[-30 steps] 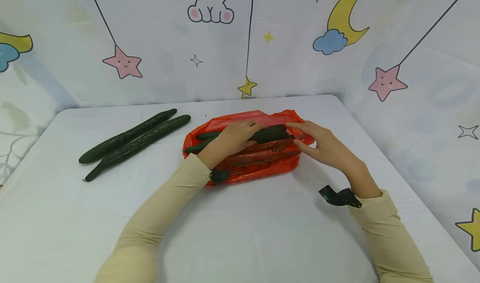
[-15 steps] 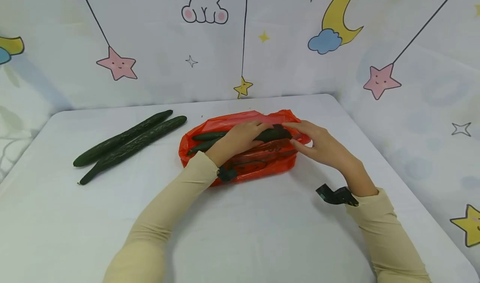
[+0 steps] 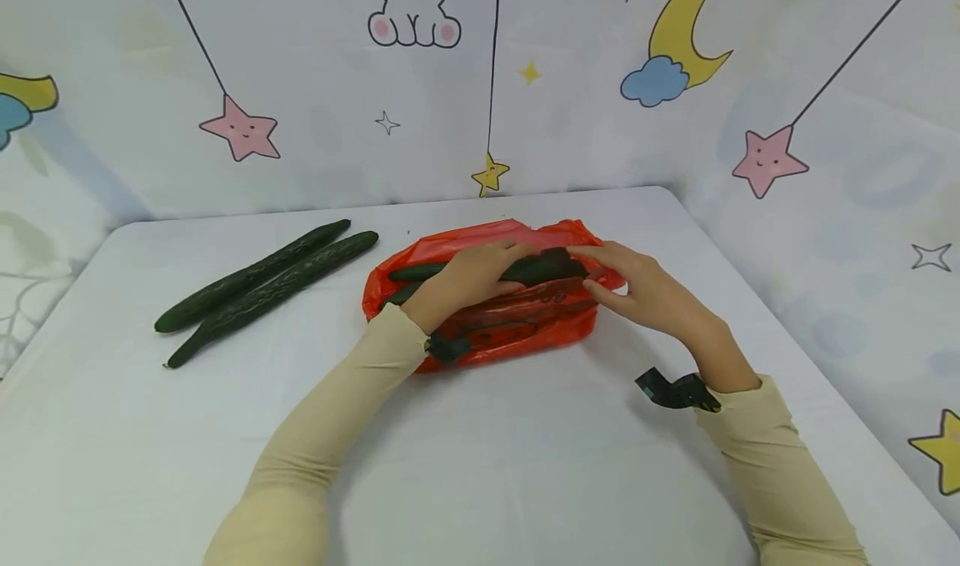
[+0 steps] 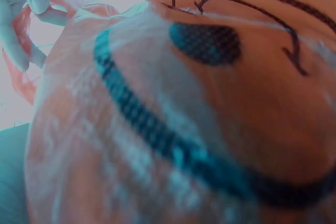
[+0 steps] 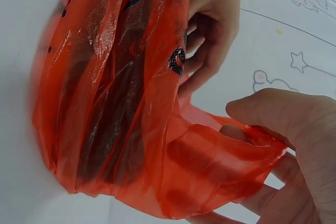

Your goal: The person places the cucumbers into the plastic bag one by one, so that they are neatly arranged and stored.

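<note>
The white table (image 3: 525, 466) carries a red bag (image 3: 572, 323); the right grip (image 3: 633, 287) pinches its edge — seemingly keeping it open — while the left grip (image 3: 468, 278) covers cucumbers (image 3: 546, 267) inside, hold unclear.

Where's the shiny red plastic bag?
In the head view, the shiny red plastic bag lies on the white table, right of two long dark-green cucumbers, with the left hand over it and the right hand holding its right end.
</note>
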{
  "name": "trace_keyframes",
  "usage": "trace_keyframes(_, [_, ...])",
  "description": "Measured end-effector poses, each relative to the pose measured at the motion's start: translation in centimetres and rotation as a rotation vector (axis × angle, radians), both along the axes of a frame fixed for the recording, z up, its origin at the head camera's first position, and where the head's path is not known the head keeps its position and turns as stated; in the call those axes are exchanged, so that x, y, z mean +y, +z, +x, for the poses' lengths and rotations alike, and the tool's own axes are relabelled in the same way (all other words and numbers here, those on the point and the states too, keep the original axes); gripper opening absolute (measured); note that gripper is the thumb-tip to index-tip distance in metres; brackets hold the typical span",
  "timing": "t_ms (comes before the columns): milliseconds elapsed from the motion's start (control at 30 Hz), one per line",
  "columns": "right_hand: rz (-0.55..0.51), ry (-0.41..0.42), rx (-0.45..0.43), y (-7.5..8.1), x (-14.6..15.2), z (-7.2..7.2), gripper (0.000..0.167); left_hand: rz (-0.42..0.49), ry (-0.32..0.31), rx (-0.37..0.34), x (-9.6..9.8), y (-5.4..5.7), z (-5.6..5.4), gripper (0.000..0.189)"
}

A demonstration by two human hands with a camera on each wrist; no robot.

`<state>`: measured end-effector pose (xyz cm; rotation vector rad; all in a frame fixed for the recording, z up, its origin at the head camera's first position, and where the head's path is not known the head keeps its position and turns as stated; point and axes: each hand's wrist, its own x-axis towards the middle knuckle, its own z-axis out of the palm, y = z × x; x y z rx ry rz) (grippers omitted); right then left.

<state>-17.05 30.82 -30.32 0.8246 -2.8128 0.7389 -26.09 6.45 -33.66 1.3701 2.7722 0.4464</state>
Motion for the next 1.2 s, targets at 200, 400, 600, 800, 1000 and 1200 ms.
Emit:
trace_keyframes(200, [0.008,-0.007,-0.013,-0.1,0.0,0.0,0.051,-0.002,0.009,0.008,-1.1,-0.1,0.2,0.053])
trace_keyframes(400, [-0.003,0.016,0.010,-0.3,-0.2,0.0,0.050,0.010,0.025,0.012,-2.3,-0.4,0.4,0.053])
trace_keyframes(600, [-0.013,0.037,0.029,-0.3,-0.3,0.1,0.050,0.006,0.061,0.026,-3.6,-0.8,0.5,0.053])
trace_keyframes(800, [-0.013,0.031,0.005,-0.3,-0.2,0.1,0.051,0.014,0.085,0.032,-4.6,-0.8,0.8,0.050])
trace_keyframes(1000, [-0.016,0.044,0.021,-0.5,-0.2,0.1,0.050,0.006,0.092,0.046,-5.4,-0.7,1.2,0.048])
trace_keyframes(1200, [0.001,0.042,0.033,-0.6,-0.2,0.0,0.051,0.013,0.095,0.054,-6.2,-0.7,1.7,0.047])
